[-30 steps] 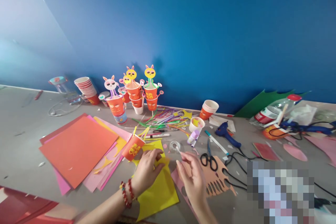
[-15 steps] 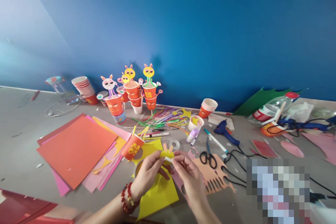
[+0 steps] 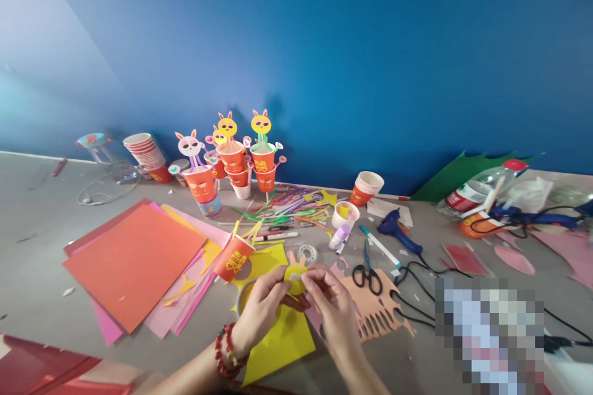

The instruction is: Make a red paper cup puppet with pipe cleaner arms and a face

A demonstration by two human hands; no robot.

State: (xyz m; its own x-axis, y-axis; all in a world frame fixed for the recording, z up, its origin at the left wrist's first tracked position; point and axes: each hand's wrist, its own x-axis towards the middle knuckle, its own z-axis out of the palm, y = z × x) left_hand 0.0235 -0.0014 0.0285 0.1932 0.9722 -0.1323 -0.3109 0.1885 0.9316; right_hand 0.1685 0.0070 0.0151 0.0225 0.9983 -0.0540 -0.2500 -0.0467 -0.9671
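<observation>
My left hand (image 3: 262, 307), with a red bead bracelet at the wrist, pinches a small yellow paper rabbit head (image 3: 295, 271) with pink ears, lifted just above the table. My right hand (image 3: 334, 305) meets it from the right, fingertips pressed together on the same cut-out. Below both hands lies a yellow paper sheet (image 3: 278, 345). An orange paper cup (image 3: 234, 258) with yellow strips leans just left of the hands. A small tape roll (image 3: 308, 253) lies just behind them.
A stack of orange, pink and yellow sheets (image 3: 134, 262) covers the left. Finished rabbit cups (image 3: 231, 160) stand by the blue wall. Scissors (image 3: 368, 274), a blue glue gun (image 3: 401, 234), cords, straws (image 3: 287, 207), cup stacks (image 3: 365, 188) and a bottle (image 3: 479, 191) crowd the right.
My left hand lifted the yellow rabbit head off the sheet. My right hand moved in from the right and closed its fingertips on it.
</observation>
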